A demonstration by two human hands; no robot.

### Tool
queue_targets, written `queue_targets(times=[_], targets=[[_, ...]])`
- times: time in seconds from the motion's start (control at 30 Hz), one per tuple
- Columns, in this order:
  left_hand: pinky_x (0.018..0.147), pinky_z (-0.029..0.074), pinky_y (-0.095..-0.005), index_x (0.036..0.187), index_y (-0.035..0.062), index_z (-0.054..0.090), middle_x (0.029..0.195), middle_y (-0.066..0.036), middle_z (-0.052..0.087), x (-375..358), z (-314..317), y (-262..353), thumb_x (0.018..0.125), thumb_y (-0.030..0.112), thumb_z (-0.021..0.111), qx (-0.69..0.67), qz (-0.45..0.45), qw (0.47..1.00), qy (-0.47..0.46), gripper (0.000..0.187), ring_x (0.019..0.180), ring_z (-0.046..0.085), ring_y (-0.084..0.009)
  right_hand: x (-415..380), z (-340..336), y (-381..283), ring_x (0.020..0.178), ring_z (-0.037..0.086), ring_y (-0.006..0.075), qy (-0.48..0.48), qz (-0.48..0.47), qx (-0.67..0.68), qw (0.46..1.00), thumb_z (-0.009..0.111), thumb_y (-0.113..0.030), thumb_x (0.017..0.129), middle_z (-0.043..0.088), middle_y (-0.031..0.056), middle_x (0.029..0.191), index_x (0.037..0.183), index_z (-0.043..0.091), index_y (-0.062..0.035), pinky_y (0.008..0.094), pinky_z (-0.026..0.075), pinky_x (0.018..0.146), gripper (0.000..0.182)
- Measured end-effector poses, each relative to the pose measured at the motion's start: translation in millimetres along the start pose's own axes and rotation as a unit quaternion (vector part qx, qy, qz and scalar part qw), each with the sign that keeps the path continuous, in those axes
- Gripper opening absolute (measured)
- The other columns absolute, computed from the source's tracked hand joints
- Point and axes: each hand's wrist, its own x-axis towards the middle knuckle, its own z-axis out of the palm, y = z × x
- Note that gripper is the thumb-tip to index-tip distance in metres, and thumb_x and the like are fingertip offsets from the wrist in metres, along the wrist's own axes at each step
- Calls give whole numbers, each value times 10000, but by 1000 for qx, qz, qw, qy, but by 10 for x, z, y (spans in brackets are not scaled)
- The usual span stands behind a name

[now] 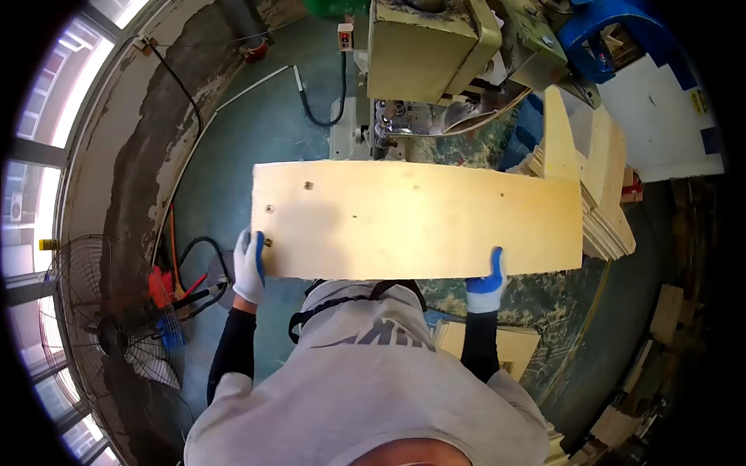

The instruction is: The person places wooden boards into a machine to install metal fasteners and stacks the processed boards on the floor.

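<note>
A long, pale wooden board with several dark knots lies across in front of my body, its upper edge slightly curved. My left hand, in a white and blue glove, grips the board's left end near the lower corner. On the lower edge towards the right, my right hand holds the board with the blue thumb on its top face; the other fingers are hidden underneath. Just beyond the board stands a green machine, with a metal part below its housing.
Stacked wooden pieces stand at the right by the machine. A wire-caged fan is at the left near the windows. More boards lie low behind my right arm. A switch box and its cable are beside the machine.
</note>
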Motion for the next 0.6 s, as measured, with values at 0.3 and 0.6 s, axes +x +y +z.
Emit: queue_targets(times=[0.3, 0.6], targets=[[829, 450, -240, 1176, -87, 613, 1015, -27, 653, 778, -822, 525, 1030, 220, 540, 248, 165, 953, 59, 347, 915, 563, -81, -153, 967, 721, 660, 575, 64, -5, 7, 4, 1000, 543, -332, 1033, 666, -6, 895, 1149, 629, -81, 214, 413, 531, 290], [796, 439, -238, 1174, -60, 635, 936, -10, 634, 1459, -440, 594, 1034, 213, 537, 192, 140, 971, 10, 322, 847, 546, -76, 228, 1109, 644, 1090, 646, 173, -1, -55, 60, 997, 538, -285, 1033, 647, 63, 1233, 1276, 575, -55, 324, 552, 880, 337]])
